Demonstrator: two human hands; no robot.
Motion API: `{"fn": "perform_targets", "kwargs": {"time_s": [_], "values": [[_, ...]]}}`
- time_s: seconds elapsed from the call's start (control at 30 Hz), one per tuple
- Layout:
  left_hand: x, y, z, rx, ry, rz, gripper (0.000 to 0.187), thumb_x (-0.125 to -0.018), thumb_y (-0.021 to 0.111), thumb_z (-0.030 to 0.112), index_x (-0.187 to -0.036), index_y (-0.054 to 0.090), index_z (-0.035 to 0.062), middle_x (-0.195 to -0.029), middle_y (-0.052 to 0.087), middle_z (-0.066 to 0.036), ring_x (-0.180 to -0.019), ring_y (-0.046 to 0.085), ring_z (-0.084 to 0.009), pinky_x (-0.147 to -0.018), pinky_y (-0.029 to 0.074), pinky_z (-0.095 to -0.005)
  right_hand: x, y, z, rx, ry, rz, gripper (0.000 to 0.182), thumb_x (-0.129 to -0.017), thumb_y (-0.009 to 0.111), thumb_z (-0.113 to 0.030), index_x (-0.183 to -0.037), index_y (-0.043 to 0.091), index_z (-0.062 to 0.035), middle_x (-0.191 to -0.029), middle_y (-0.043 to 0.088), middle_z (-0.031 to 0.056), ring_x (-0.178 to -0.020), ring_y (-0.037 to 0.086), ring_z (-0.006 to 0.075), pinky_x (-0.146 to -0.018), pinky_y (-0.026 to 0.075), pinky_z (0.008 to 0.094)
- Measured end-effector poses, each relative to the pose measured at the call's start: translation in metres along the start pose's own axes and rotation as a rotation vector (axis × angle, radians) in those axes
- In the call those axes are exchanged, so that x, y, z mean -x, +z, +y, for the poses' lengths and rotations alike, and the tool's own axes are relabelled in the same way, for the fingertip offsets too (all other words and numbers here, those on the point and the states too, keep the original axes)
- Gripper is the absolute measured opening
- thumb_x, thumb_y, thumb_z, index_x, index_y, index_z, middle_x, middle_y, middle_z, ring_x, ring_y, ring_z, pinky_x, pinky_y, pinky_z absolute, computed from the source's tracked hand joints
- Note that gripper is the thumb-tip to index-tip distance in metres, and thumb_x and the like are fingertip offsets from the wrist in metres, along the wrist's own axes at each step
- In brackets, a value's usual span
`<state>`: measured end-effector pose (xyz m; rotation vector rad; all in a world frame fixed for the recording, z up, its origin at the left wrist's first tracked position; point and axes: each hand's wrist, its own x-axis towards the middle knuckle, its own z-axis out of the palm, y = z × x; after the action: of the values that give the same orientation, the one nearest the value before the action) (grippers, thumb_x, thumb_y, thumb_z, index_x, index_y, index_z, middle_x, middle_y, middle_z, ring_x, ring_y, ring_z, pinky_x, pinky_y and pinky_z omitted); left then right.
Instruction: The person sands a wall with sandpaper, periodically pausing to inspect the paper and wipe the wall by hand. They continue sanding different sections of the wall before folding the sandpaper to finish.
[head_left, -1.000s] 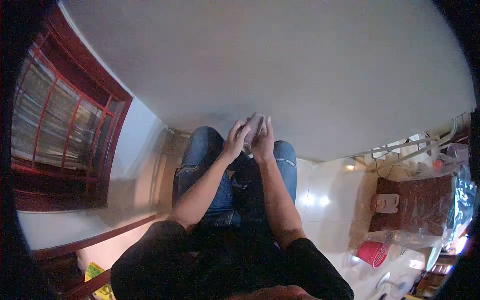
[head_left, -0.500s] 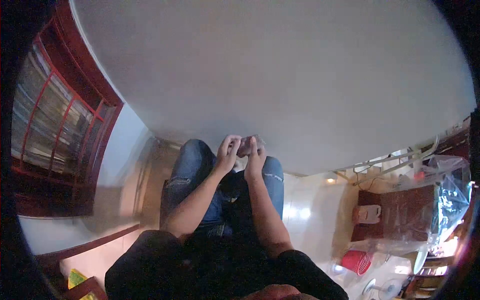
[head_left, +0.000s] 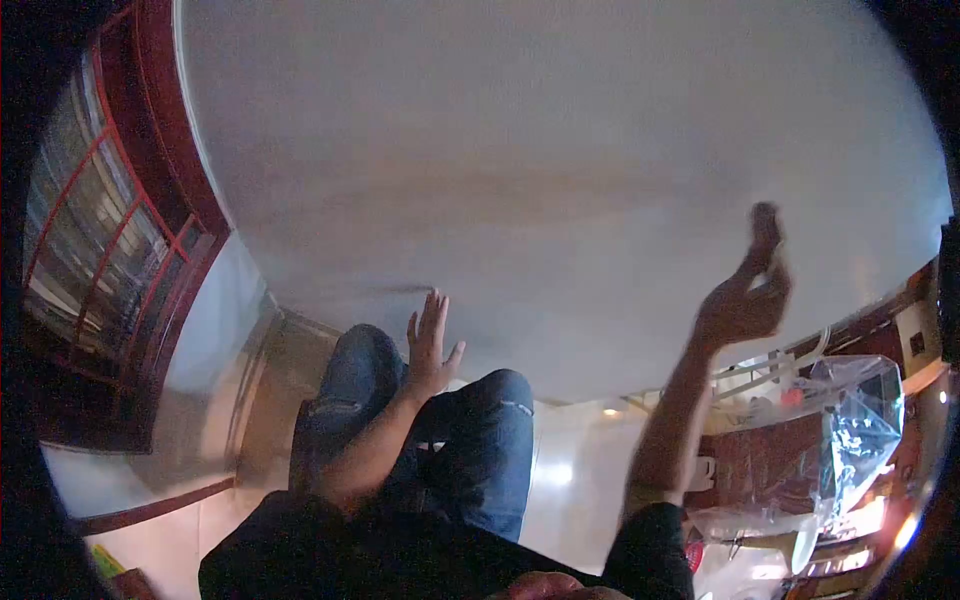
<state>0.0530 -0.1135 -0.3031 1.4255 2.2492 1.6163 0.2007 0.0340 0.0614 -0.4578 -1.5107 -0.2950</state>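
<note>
My left hand [head_left: 429, 350] is open over my knees, its fingers spread, the fingertips right at the pale wall [head_left: 480, 120] in front of me; it holds nothing. My right hand [head_left: 745, 298] is raised far out to the right before the same wall. Its thumb and fingers curve together in a pinch, slightly smeared by motion. A small dark shape [head_left: 766, 220] shows at the fingertips, and I cannot tell what it is. My bent legs in torn jeans [head_left: 345, 430] are below the left hand.
On the left is a red-framed barred window [head_left: 130, 240]. Clear plastic sheeting [head_left: 860, 430] covers brown furniture at the lower right, close under my right forearm. A red basket [head_left: 692, 555] shows partly beside my sleeve. The shiny tiled floor [head_left: 570, 470] lies between.
My hands have parted. They held a small greyish-brown thing together above my knees; the right has swung up and far right, while the left has opened and moved slightly left and down.
</note>
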Motion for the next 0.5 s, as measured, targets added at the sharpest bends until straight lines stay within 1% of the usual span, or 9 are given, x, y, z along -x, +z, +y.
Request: {"fn": "perform_targets", "kwargs": {"time_s": [0.07, 0.13, 0.17, 0.23, 0.3, 0.37, 0.43, 0.47, 0.5], "values": [[0.000, 0.000, -0.002, -0.027, -0.022, -0.068, 0.087, -0.084, 0.065, 0.019, -0.154, 0.015, 0.0076, -0.160, 0.012, -0.018, -0.149, 0.012, -0.0302, -0.116, 0.009, -0.0540, -0.049, 0.015, 0.000, -0.067, -0.156, 0.058, 0.021, -0.091, 0.066, -0.007, -0.110, 0.070, -0.0012, -0.115, 0.070, 0.0098, -0.104, 0.067, 0.0184, -0.089, 0.052, 0.0306], [-0.002, -0.001, -0.002, -0.038, -0.012, -0.079, 0.088, -0.084, 0.066, 0.018, -0.154, 0.014, 0.0078, -0.160, 0.011, -0.019, -0.149, 0.011, -0.0304, -0.116, 0.008, -0.0544, -0.090, 0.026, 0.007, -0.009, -0.466, 0.029, 0.024, -0.088, 0.067, -0.003, -0.111, 0.072, -0.0061, -0.116, 0.069, 0.0122, -0.110, 0.065, 0.0222, -0.095, 0.049, 0.0338], [-0.003, -0.002, -0.002, -0.049, -0.008, -0.096, 0.089, -0.083, 0.066, 0.017, -0.154, 0.014, 0.0079, -0.160, 0.010, -0.019, -0.149, 0.011, -0.0306, -0.116, 0.007, -0.0548, -0.098, 0.037, 0.015, -0.005, -0.469, 0.033, 0.024, -0.088, 0.067, -0.003, -0.111, 0.072, -0.0061, -0.116, 0.069, 0.0122, -0.110, 0.065, 0.0222, -0.095, 0.049, 0.0338], [-0.003, -0.001, -0.004, -0.037, -0.008, -0.103, 0.089, -0.083, 0.066, 0.017, -0.154, 0.013, 0.0082, -0.160, 0.010, -0.019, -0.149, 0.011, -0.0307, -0.116, 0.007, -0.0552, -0.098, 0.058, 0.030, -0.013, -0.619, -0.121, 0.035, -0.090, 0.065, -0.014, -0.124, 0.064, -0.0056, -0.133, 0.059, 0.0143, -0.127, 0.053, 0.0271, -0.101, 0.045, 0.0422], [-0.002, -0.002, -0.005, -0.028, -0.006, -0.110, 0.089, -0.083, 0.066, 0.017, -0.154, 0.013, 0.0085, -0.160, 0.010, -0.020, -0.149, 0.010, -0.0309, -0.116, 0.007, -0.0555, -0.065, 0.075, 0.027, 0.325, -0.675, -0.195, 0.063, -0.083, 0.071, -0.032, -0.139, 0.050, -0.0108, -0.147, 0.044, 0.0161, -0.137, 0.040, 0.0321, -0.110, 0.033, 0.0492], [-0.003, -0.005, -0.005, -0.010, -0.017, -0.130, 0.089, -0.084, 0.066, 0.017, -0.155, 0.013, 0.0094, -0.160, 0.009, -0.020, -0.149, 0.010, -0.0315, -0.116, 0.007, -0.0563, -0.019, 0.075, 0.022, 0.306, -0.735, -0.572, 0.073, -0.080, 0.072, -0.043, -0.143, 0.045, -0.0152, -0.156, 0.029, 0.0117, -0.144, 0.028, 0.0304, -0.117, 0.019, 0.0484], [-0.002, -0.004, -0.007, -0.017, -0.014, -0.135, 0.089, -0.084, 0.066, 0.017, -0.155, 0.013, 0.0096, -0.160, 0.008, -0.020, -0.149, 0.010, -0.0317, -0.116, 0.008, -0.0565, 0.004, 0.065, 0.025, 0.085, -0.912, -0.856, 0.076, -0.080, 0.071, -0.045, -0.144, 0.043, -0.0150, -0.155, 0.032, 0.0139, -0.144, 0.027, 0.0346, -0.117, 0.017, 0.0513], [-0.003, -0.003, -0.009, -0.028, -0.020, -0.149, 0.089, -0.084, 0.066, 0.016, -0.155, 0.013, 0.0098, -0.160, 0.008, -0.020, -0.149, 0.010, -0.0319, -0.116, 0.009, -0.0566, -0.006, 0.067, 0.027, 0.086, -0.922, -0.844, 0.076, -0.080, 0.071, -0.045, -0.144, 0.043, -0.0150, -0.155, 0.032, 0.0139, -0.144, 0.027, 0.0346, -0.117, 0.017, 0.0513], [-0.004, -0.003, -0.010, -0.026, -0.015, -0.139, 0.089, -0.084, 0.066, 0.016, -0.155, 0.013, 0.0098, -0.160, 0.008, -0.020, -0.149, 0.010, -0.0319, -0.116, 0.009, -0.0566, -0.025, 0.064, 0.026, 0.242, -0.851, -0.740, 0.076, -0.082, 0.068, -0.044, -0.146, 0.040, -0.0144, -0.156, 0.029, 0.0156, -0.145, 0.023, 0.0353, -0.117, 0.016, 0.0516]]}}
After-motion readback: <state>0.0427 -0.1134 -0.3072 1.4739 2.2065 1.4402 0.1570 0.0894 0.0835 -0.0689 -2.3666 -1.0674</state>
